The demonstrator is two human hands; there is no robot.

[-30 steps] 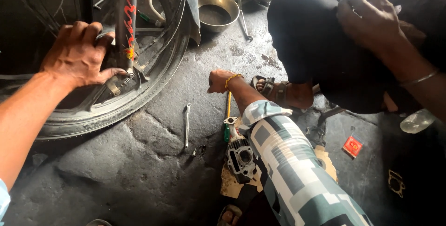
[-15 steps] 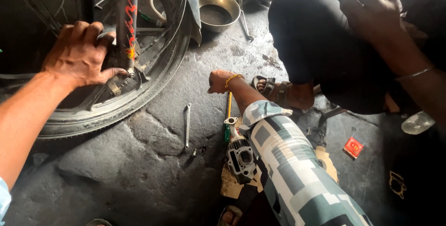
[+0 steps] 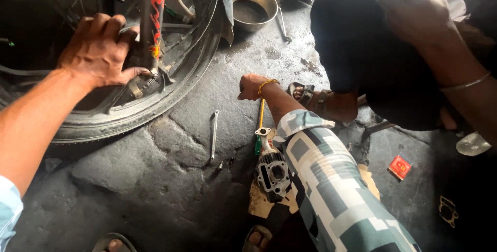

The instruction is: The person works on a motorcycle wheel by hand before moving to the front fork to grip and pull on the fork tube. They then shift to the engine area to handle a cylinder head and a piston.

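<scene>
**Fork leg gripped at the wheel, left side of the floor**

Fork leg, black with a red flame pattern, stands upright against the wheel at the upper left of the stone floor. The left hand has its fingers wrapped around the leg just above the hub, with the thumb pressed near the axle fittings. The wheel's tyre curves below the hand and rests on the floor.

The right hand, in a patterned sleeve with a yellow band at the wrist, sits mid-floor with its fingers curled into a fist; whether it holds anything cannot be told. Just below it lies a screwdriver with a yellow shaft, and beside that an engine cylinder on a scrap of cardboard. A spanner lies between the wheel and the screwdriver.

A metal bowl sits at the top edge. A co-worker's hand is in the upper right corner, and a sandalled foot is planted near the fist. A small red box lies towards the right edge.
</scene>
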